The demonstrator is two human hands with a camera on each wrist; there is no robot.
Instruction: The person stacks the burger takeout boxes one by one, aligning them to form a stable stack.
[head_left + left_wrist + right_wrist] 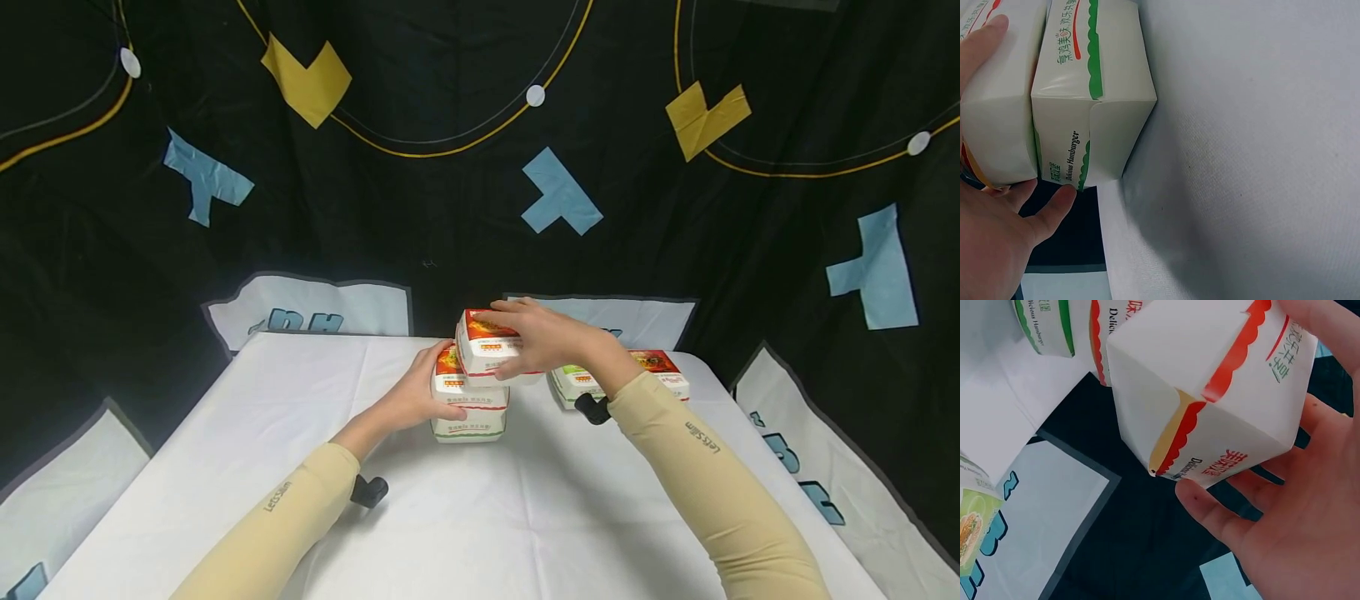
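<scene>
Two hamburger boxes stand stacked on the table: a green-trimmed box (470, 431) below, a red-trimmed box (483, 397) on top. My left hand (412, 398) grips the stack from its left side, the thumb on the front of the upper box. Its fingertips (1060, 201) reach behind to the lower box (1124, 56). My right hand (551, 337) holds another red-trimmed hamburger box (480, 357) from above and the right. In the right wrist view this held box (1166, 375) is tilted, its bottom close over the stack's top.
To the right on the white table (420, 533) sit a green-trimmed hamburger box (576, 388) and a red-topped box (667, 371), partly hidden behind the right forearm. A black curtain (427, 242) hangs behind the table. A small dark camera (369, 492) juts from the left wrist.
</scene>
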